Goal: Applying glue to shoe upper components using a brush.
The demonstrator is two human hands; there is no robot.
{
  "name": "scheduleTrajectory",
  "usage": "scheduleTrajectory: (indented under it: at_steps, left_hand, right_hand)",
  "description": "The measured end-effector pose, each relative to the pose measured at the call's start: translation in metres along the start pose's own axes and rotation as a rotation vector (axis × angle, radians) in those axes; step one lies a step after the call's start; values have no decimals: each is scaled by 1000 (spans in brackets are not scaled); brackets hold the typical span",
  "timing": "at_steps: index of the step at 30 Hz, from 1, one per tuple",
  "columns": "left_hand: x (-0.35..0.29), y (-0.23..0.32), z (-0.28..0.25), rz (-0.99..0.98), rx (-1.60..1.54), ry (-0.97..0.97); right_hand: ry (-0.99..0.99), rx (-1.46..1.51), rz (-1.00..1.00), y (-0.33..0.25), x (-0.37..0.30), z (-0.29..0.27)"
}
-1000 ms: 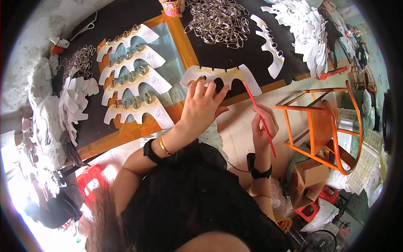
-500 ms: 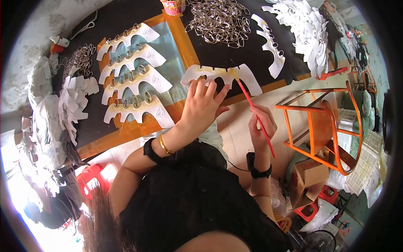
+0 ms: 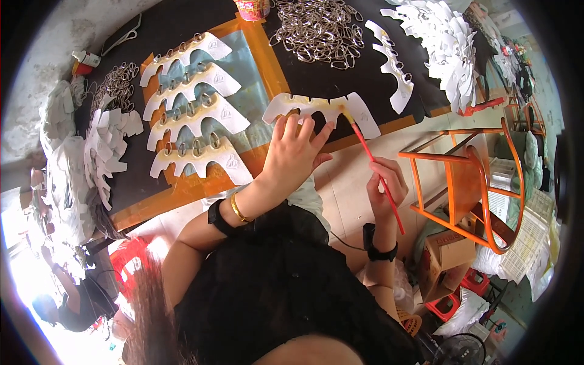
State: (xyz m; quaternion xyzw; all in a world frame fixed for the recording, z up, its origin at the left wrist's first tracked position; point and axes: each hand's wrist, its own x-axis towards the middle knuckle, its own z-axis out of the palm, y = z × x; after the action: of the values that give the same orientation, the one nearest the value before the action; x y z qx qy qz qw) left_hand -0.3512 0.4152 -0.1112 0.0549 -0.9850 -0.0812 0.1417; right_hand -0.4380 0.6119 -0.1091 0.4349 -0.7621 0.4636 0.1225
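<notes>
Left hand (image 3: 296, 155) presses spread fingers flat on the white scalloped card (image 3: 322, 109); right hand (image 3: 385, 185) pinches the red brush (image 3: 374, 169), tip at the card's three o'clock.

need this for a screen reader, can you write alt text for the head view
Seen from above, a person's left hand presses a white scalloped card flat on a black table while the right hand strokes a red brush across it. To the left, four finished cards carry metal rings; a pile of rings lies at the top.
</notes>
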Motion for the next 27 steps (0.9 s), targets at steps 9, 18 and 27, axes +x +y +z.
scheduleTrajectory:
  at_steps: [9,18,27]
  left_hand:
    - [1,0,0,-1,-18,21]
    - [0,0,0,5,-9,23]
    - [0,0,1,8,-15,31]
  right_hand:
    - [33,-36,22,3,-1,-2]
    - [41,-39,33,6,5,6]
    - [24,-67,34,2,3,3]
